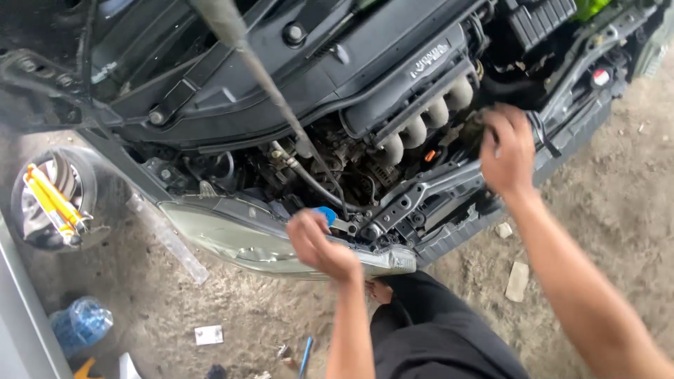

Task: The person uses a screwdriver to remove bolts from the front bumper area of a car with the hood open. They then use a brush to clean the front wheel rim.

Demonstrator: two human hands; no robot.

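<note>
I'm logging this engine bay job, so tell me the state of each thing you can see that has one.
Hood prop rod: raised, slanting across the bay.
Blue-handled tool: gripped by left hand, at the front crossmember.
Right hand: pressed on the bay's front edge; whether it holds anything is hidden.
Headlight: mounted, unlit.
Blue bag: lying on the ground.

Car repair yard, open engine bay [393, 91], dirt floor [611, 210]

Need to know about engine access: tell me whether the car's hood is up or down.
Up. The engine bay lies exposed beneath the camera, and a thin prop rod slants across it.
</note>
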